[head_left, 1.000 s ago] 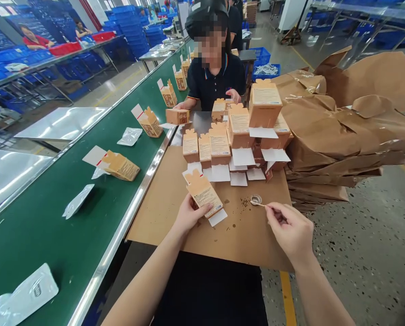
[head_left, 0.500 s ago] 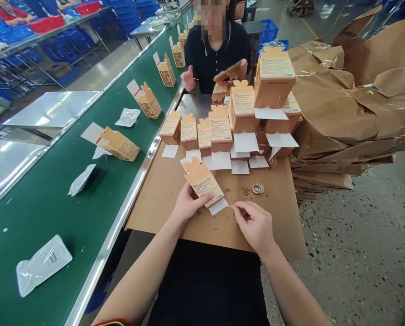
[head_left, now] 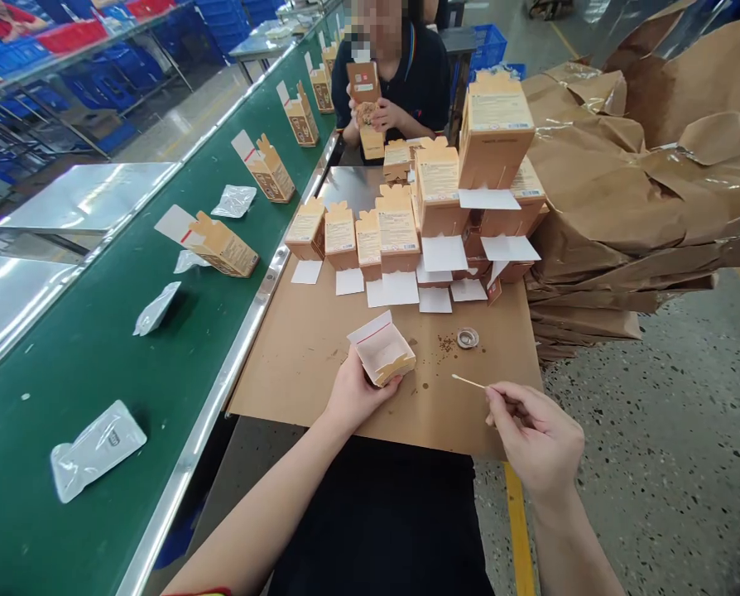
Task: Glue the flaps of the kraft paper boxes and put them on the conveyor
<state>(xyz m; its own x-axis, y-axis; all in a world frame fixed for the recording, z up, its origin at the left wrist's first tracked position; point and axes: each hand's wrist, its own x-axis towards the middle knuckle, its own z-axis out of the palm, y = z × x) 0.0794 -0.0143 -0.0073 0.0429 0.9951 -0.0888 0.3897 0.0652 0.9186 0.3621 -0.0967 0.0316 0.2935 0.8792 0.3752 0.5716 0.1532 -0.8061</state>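
My left hand [head_left: 361, 391] grips a small tan cardboard carton [head_left: 383, 352] low on the brown cardboard work sheet [head_left: 295, 377], with its pale inner side and a white flap with a red line facing up. My right hand [head_left: 535, 434] pinches a thin wooden stick [head_left: 468, 382] between its fingertips, and the stick's tip points left, over the sheet. Just above that tip sits a small round metal dish [head_left: 468, 338], with brown granules [head_left: 447, 344] scattered beside it. Neither hand touches the dish.
Stacked tan cartons with white flaps [head_left: 398, 228] rise beyond my hands. Brown kraft paper bags [head_left: 606, 223] are piled on the right. A green conveyor belt [head_left: 90, 364] on the left carries cartons and foil pouches [head_left: 97, 451]. Across the belt's end, a co-worker's hands hold a carton [head_left: 365, 103].
My left hand has turned the carton over and lowered it, showing its pale inner side. My right hand and stick have moved right, away from it. The co-worker has raised a carton upright.
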